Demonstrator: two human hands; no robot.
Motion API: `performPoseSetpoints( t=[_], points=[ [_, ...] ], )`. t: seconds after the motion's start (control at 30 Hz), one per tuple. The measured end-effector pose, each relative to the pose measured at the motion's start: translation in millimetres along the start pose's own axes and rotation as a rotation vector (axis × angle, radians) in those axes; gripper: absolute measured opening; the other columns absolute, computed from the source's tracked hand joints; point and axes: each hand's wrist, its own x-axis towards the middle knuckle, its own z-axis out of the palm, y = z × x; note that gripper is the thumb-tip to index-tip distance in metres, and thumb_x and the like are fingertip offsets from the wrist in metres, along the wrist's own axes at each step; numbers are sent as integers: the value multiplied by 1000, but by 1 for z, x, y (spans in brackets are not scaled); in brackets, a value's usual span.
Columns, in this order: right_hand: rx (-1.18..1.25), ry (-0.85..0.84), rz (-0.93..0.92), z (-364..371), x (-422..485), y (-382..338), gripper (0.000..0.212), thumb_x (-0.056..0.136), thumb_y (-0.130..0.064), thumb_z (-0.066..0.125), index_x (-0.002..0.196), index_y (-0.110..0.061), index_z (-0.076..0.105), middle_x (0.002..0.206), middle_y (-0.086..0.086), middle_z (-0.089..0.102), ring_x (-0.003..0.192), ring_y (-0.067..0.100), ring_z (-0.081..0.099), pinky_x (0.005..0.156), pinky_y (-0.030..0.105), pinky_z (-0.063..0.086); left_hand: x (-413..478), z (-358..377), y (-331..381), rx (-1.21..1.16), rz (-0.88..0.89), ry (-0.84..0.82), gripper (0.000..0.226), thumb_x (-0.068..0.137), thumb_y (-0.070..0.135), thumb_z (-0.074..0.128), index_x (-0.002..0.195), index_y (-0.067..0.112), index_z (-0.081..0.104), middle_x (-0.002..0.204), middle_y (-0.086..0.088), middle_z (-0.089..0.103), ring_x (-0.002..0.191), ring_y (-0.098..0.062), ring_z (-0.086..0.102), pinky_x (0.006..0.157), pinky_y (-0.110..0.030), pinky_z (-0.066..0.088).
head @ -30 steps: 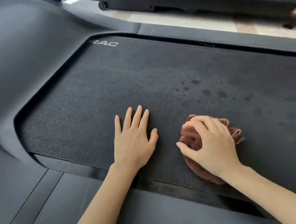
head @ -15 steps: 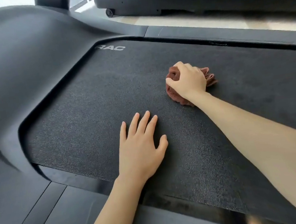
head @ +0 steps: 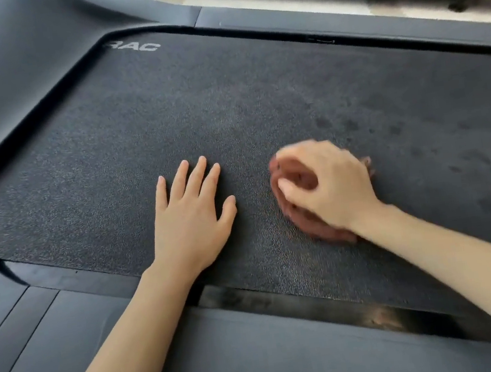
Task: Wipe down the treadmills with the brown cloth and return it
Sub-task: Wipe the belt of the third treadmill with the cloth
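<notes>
The crumpled brown terry cloth (head: 320, 227) is gripped by the curled fingers of the right hand (head: 331, 184) on the black textured treadmill belt (head: 137, 131). The left hand (head: 189, 221) is laid flat just beside it, holding nothing. Dark spots (head: 351, 125) are seen rightward of the cloth.

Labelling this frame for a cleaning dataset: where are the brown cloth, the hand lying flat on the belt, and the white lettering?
brown cloth (head: 315, 226): head view, lower bunched fold.
left hand (head: 189, 221): head view, back of the hand.
white lettering (head: 135, 45): head view, middle letter.
</notes>
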Motion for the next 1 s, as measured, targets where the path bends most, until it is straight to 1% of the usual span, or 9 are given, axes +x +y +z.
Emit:
performPoseSetpoints(
  t=[0.13,0.27,0.33,0.43,0.57,0.7,0.8,0.9,1.0],
  points=[
    [-179,50,335,18,93,50,42,87,-55,47,117,-27,55,117,2,62,109,30,52,87,40,39,1,-2,0,1,12,3,66,86,51,24,144,23,33,154,2,25,144,-20,13,116,-45,4],
    [-208,21,476,30,128,60,45,89,-55,44,123,-26,50,126,4,57,118,31,44,94,44,35,-2,-4,-1,-5,3,8,60,92,51,28,144,24,32,154,3,25,144,-19,13,117,-44,4],
    [-205,-5,463,27,113,54,46,89,-54,45,125,-26,49,128,5,56,119,32,43,95,45,35,-3,-5,-1,-2,17,-5,56,94,48,35,145,24,31,155,2,23,144,-19,11,117,-44,2],
    [-211,-18,398,9,61,38,45,89,-53,47,124,-25,50,127,3,56,117,31,45,93,43,36,-4,-4,1,13,22,-23,56,95,45,34,146,22,29,156,1,21,145,-20,10,116,-44,2],
    [-208,-74,284,-21,-47,-8,41,87,-52,46,121,-30,51,122,-7,55,112,22,45,93,39,35,-6,-8,10,30,29,-56,52,97,37,33,145,18,30,155,-3,23,144,-25,12,116,-43,9],
    [-116,-97,236,-48,-133,-37,49,83,-57,41,125,-35,49,126,-17,51,116,12,42,100,31,33,-22,-11,41,14,132,-142,54,96,43,30,146,24,25,157,1,16,144,-25,7,115,-45,7],
    [-110,-101,262,-59,-132,-25,52,80,-60,40,126,-38,48,126,-20,50,115,8,40,95,27,34,-39,-8,68,-22,258,-149,51,96,44,30,145,30,27,156,8,17,145,-15,5,115,-46,1],
    [-156,-59,250,-48,-97,-6,46,80,-58,42,119,-36,52,116,-15,56,106,14,47,85,32,39,-46,-3,76,-46,237,-142,51,97,43,28,146,31,23,156,11,14,144,-11,1,115,-43,-3],
    [-253,-21,327,-39,-44,38,41,88,-52,47,122,-30,52,118,-6,58,110,20,51,87,36,37,-52,0,74,-39,246,-127,52,98,41,25,148,29,19,157,10,10,145,-12,0,115,-43,-4]
  ],
)
